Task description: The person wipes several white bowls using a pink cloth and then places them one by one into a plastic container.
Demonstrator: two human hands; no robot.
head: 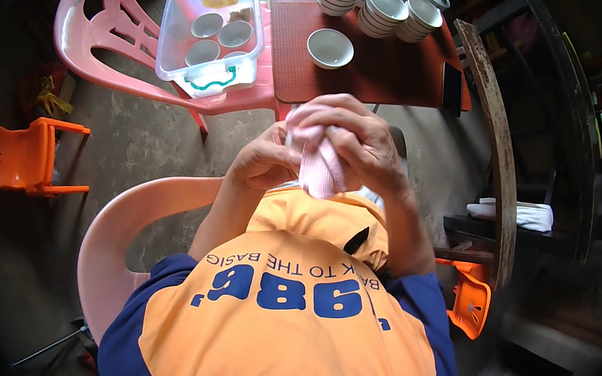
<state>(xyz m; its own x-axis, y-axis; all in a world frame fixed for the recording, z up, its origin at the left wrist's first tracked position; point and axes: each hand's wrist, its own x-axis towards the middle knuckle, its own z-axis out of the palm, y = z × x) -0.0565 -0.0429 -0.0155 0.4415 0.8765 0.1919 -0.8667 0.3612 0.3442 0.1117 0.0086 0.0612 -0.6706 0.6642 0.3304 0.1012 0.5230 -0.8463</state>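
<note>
My right hand (366,139) grips a pink ribbed cloth (323,171), bunched under its fingers and hanging toward my lap. My left hand (268,158) is close beside it, its thumb pressed to a pale object (292,141). Cloth and fingers hide most of that object, so its shape is unclear. Both hands are in front of the near edge of a red-brown table (291,82). A single white bowl (330,49) stands upright on the table. Behind it are several stacks of white bowls (385,15).
Left of the table, a pink plastic chair (79,42) bears a clear plastic bin (172,68) with several cups or bowls (203,53) inside. A dark phone (452,88) lies at the table's right edge. A worn wooden plank (493,116) leans at right. Small orange chairs (20,156) flank me.
</note>
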